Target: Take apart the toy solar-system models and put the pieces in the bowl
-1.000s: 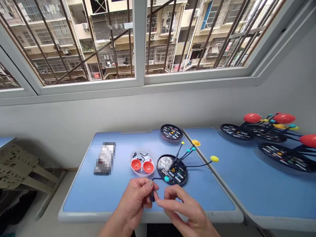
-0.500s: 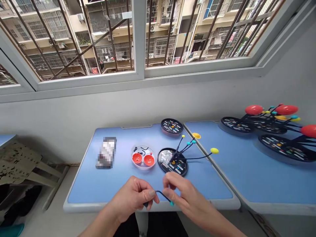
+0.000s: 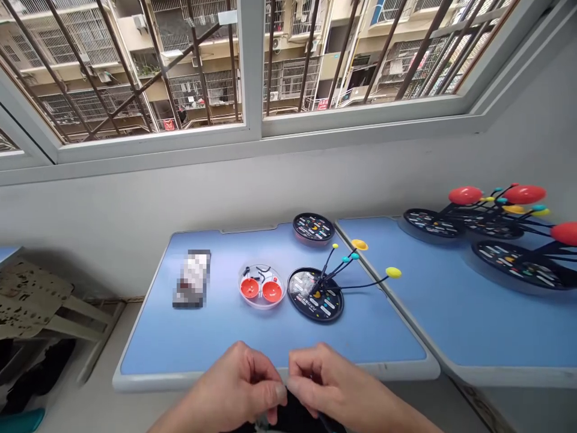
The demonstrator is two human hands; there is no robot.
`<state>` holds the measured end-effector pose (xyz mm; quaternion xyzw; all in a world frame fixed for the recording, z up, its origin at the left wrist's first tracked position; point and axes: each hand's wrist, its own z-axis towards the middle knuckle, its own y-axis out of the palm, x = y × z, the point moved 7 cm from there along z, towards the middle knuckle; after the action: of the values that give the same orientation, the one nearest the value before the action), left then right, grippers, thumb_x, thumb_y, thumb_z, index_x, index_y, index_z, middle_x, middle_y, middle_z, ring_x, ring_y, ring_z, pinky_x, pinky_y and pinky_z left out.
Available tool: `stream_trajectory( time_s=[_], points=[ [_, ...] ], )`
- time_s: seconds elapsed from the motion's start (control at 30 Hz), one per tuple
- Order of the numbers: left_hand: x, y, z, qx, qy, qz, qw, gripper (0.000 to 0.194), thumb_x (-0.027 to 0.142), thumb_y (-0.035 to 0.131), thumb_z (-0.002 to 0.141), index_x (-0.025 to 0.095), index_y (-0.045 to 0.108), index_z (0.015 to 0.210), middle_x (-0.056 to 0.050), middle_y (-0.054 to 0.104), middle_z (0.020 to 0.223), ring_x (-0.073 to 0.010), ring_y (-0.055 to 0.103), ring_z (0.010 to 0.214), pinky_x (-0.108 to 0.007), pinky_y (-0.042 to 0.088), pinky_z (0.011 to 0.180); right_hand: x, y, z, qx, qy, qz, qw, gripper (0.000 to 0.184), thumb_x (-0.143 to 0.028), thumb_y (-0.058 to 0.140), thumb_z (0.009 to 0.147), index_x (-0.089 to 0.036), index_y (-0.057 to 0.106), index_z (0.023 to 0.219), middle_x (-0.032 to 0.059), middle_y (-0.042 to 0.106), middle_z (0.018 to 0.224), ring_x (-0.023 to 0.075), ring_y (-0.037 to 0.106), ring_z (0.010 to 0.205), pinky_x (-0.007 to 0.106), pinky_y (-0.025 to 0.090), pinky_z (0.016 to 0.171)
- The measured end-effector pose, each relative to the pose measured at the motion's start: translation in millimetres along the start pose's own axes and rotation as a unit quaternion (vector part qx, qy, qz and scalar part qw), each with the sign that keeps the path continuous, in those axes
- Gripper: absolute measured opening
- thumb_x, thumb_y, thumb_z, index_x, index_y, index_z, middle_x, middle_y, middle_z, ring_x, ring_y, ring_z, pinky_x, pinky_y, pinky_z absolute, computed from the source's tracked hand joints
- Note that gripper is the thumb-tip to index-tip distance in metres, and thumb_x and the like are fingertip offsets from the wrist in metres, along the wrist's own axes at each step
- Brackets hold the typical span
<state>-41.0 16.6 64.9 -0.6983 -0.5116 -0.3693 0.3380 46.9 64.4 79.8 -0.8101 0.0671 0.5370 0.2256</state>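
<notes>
Over the near edge of the bench, at bottom centre of the frame, the left hand and right hand curl close together, any part between them hidden, so a loose pinch could drop it onto the dark clothing below.

Probably apartment room: barred window, blue desks, housing blocks outside

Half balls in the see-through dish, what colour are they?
The half balls are orange-red; the head view shows them best.
</notes>
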Motion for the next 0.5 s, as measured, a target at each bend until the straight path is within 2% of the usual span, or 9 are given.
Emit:
stream_trajectory(
  time_s=[0.13, 0.23, 0.3, 0.4, 0.5],
  points=[
    [-3, 0.0, -11, -0.013, -0.01, 0.014, 1.0, 0.014, 0.02, 0.051, 0.067, 0.013, 0.057, 0.056, 0.004, 0.045, 0.046, -0.0045, 0.031, 0.041, -0.019, 0.02, 0.039, 6, -3, -10, 0.021, 0.004, 0.032, 0.999, 0.02, -0.017, 0.046, 0.067, -0.019, 0.035, 0.05, -0.0073, 0.033, 0.046, 0.0071, 0.029, 0.047, 0.02, 0.022, 0.043],
    [-15, -22.0, -22, 0.03, -0.037, -0.03, 0.998, 0.019, 0.028, 0.057, 0.068, 0.012, 0.057, 0.059, 0.005, 0.044, 0.045, -0.0032, 0.027, 0.038, -0.019, 0.017, 0.038, 20, -26, -21, 0.087, 0.012, 0.105, 0.991, 0.027, -0.026, 0.048, 0.073, -0.02, 0.032, 0.052, -0.0081, 0.03, 0.048, 0.0068, 0.024, 0.047, 0.02, 0.021, 0.043],
    [-21, -37.1, -28, 0.067, -0.037, -0.092, 0.993, 0.028, 0.039, 0.059, 0.071, 0.012, 0.056, 0.063, 0.004, 0.048, 0.047, -0.0021, 0.027, 0.036, -0.018, 0.017, 0.037, 29, -37, -25, 0.111, 0.009, 0.162, 0.98, 0.033, -0.039, 0.046, 0.081, -0.02, 0.034, 0.057, -0.0078, 0.037, 0.048, 0.0063, 0.026, 0.045, 0.02, 0.023, 0.044],
    [-21, -34.5, -23, 0.048, -0.009, -0.194, 0.98, 0.036, 0.049, 0.06, 0.072, 0.014, 0.051, 0.069, 0.0, 0.056, 0.053, -0.0032, 0.037, 0.035, -0.017, 0.021, 0.035, 34, -23, -18, 0.041, 0.004, 0.235, 0.971, 0.039, -0.055, 0.043, 0.083, -0.02, 0.036, 0.066, -0.0033, 0.054, 0.051, 0.0058, 0.037, 0.041, 0.019, 0.027, 0.042],
    [-16, -11.0, -9, -0.006, 0.01, -0.26, 0.965, 0.04, 0.051, 0.064, 0.069, 0.015, 0.049, 0.079, -0.004, 0.062, 0.058, -0.0051, 0.045, 0.037, -0.015, 0.023, 0.032, 33, 4, -4, -0.02, 0.002, 0.274, 0.961, 0.045, -0.061, 0.049, 0.078, -0.019, 0.041, 0.066, -0.0056, 0.049, 0.043, 0.0039, 0.034, 0.034, 0.018, 0.024, 0.038]
  ],
)
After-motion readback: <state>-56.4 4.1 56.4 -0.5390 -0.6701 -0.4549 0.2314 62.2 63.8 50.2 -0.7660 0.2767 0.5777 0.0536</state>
